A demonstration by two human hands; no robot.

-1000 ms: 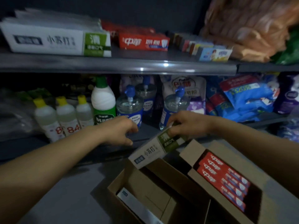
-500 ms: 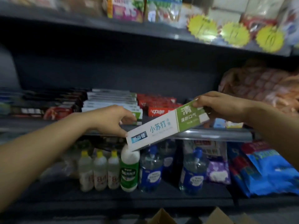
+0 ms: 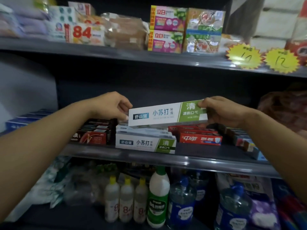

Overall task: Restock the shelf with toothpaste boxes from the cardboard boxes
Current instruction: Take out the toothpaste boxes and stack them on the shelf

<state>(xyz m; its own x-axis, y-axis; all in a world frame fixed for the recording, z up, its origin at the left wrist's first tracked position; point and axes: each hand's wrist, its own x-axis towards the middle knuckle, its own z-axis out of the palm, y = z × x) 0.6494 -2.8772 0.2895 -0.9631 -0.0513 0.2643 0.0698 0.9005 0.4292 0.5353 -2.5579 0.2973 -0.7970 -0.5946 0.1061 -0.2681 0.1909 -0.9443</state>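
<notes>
While both hands, left hand (image 3: pixel 114 105) and right hand (image 3: pixel 221 112), pinched the ends of a white-and-green toothpaste box (image 3: pixel 166 115) just above the matching stack (image 3: pixel 145 141) on the shelf (image 3: pixel 166 156), a crooked release risked toppling that stack.

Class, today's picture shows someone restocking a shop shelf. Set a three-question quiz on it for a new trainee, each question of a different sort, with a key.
1. True or false: the white and green toothpaste box is held at both ends, by the left hand and the right hand.
2. Which lies directly right of the white and green stack on the middle shelf? A) dark boxes B) red toothpaste boxes C) bottles
3. Fill in: the held box is above the ____ of matching boxes.

Key: 1 true; 2 B; 3 stack.
</notes>
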